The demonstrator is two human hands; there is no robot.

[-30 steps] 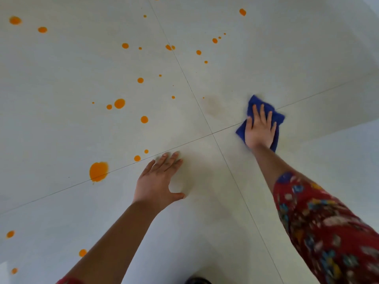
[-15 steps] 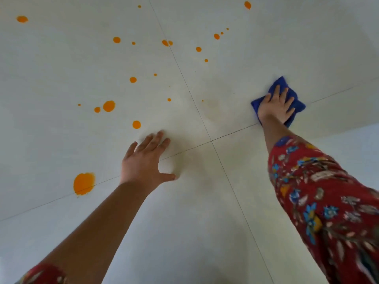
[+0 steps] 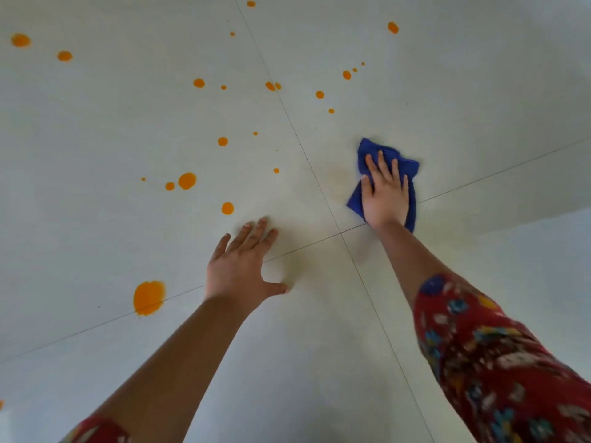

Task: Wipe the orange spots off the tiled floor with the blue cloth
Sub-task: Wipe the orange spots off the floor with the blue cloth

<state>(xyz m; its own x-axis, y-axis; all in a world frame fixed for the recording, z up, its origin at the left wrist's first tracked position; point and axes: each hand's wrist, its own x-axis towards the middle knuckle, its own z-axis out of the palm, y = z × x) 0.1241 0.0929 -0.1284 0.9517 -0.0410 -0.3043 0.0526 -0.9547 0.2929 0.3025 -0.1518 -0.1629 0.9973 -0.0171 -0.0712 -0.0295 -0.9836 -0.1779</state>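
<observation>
- Slid back leftward since half a second ago, nearer the crossing of the tile joints: blue cloth (image 3: 388,155) under right hand (image 3: 385,199); left hand (image 3: 238,266) planted much as before.
- One tiled floor (image 3: 319,362), pale; four tiles meeting at a single crossing between the hands.
- Two red floral sleeves: right sleeve (image 3: 499,372) reaching mid-forearm, left sleeve (image 3: 96,430) only at the bottom edge.
- Two hands, both flat on the floor. Right: fingers straight, slightly spread, pressing the cloth down, not curled round it. Left: fingers spread, thumb out, on bare tile, holding nothing.
- One cloth, crumpled, on the far right tile just beside the crossing, edges showing around the hand.
- Orange spots (image 3: 187,180): about two dozen counted, tiniest specks uncertain; one big blot (image 3: 148,297) across a joint left of the left hand, the rest small drops on the far tiles.
</observation>
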